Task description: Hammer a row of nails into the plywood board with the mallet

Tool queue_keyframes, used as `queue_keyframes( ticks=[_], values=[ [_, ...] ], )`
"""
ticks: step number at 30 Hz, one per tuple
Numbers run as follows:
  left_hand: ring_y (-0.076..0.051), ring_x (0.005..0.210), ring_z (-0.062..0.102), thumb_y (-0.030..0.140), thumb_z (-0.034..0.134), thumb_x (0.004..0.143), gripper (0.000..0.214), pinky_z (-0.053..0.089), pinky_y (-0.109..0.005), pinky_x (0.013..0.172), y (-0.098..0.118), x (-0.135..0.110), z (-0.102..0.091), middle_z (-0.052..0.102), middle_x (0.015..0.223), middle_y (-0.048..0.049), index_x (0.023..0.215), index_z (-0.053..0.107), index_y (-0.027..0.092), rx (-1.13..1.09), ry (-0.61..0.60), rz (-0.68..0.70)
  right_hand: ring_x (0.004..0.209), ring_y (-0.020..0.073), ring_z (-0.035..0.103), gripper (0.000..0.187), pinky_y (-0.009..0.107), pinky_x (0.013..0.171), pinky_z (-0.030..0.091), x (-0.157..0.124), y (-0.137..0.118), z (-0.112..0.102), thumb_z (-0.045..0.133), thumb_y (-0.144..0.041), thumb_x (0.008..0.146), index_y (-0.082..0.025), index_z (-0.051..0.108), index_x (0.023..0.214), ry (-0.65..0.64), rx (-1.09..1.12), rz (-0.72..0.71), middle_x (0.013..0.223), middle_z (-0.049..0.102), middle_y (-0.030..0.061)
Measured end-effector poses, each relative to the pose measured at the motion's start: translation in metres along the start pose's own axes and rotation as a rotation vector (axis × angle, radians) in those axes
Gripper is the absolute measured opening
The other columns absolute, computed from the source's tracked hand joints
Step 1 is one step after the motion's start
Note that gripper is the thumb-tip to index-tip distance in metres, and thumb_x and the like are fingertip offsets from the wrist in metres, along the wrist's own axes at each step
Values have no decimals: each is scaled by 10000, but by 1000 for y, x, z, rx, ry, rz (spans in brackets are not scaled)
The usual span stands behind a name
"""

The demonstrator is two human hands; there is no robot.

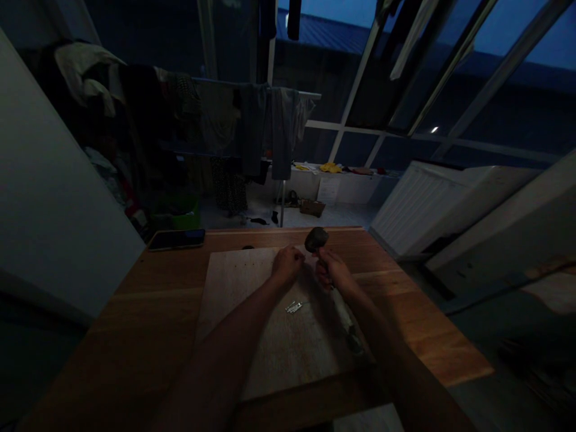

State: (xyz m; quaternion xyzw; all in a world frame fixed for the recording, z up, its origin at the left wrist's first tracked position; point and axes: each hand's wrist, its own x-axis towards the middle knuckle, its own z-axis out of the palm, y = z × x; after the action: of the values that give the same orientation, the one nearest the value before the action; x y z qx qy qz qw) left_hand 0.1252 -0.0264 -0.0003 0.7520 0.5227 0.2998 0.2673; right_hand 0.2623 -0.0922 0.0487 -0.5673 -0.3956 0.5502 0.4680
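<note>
My right hand (330, 270) is wrapped round a hammer (345, 315) close under its dark head (316, 239), the handle slanting back toward me beneath my forearm. To its left, my left hand (288, 264) rests near the far edge of a pale wooden board (265, 348). Its fingers are pinched together; whatever they hold is too small and dark to make out. The hammer head is up beside those fingertips, apart from them. Between my forearms, several small shiny nails (294, 308) lie loose on the board. A row of tiny dark marks runs along its far left part.
The board lies on a wooden table (148, 306). A phone (177, 240) sits at the table's far left corner, and a small dark round thing (248, 247) is behind the board. Beyond stand a drying rack with clothes (281, 129) and a green tub (180, 217).
</note>
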Motion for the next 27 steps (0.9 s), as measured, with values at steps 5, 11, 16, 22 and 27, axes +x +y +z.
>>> queue_keyframes(
  ticks=[5,11,16,22,27],
  values=[
    [-172,924,677,153,638,863,195,487,-252,840,-1,0,0,756,1006,-44,912,820,201,18,12,42,261,87,312,461,200,267,242,0,11,6,581,-698,822,-247,506,883,4,29,-11,418,379,-135],
    [-168,878,674,198,652,881,169,487,-257,810,-4,1,3,746,961,-49,878,821,193,-7,23,41,264,85,313,482,201,268,237,-5,12,0,600,-705,809,-240,515,902,-1,53,-6,426,372,-139],
    [-171,884,667,198,677,865,142,487,-267,838,-10,3,8,729,935,-48,855,819,193,-2,26,52,280,82,330,451,197,274,256,-12,9,-16,613,-668,820,-243,519,938,38,69,-4,456,383,-139],
    [-184,892,650,204,678,856,120,487,-287,856,-12,5,9,701,935,-63,862,793,169,2,23,52,239,88,293,409,202,248,226,-13,34,-19,561,-646,840,-242,498,843,112,50,87,402,365,-133],
    [-176,882,613,160,705,779,151,487,-281,815,-11,11,1,672,966,-65,925,731,134,0,-19,71,246,89,333,412,199,261,235,-11,49,-18,569,-648,840,-243,494,822,153,30,83,400,397,-121]
  ],
)
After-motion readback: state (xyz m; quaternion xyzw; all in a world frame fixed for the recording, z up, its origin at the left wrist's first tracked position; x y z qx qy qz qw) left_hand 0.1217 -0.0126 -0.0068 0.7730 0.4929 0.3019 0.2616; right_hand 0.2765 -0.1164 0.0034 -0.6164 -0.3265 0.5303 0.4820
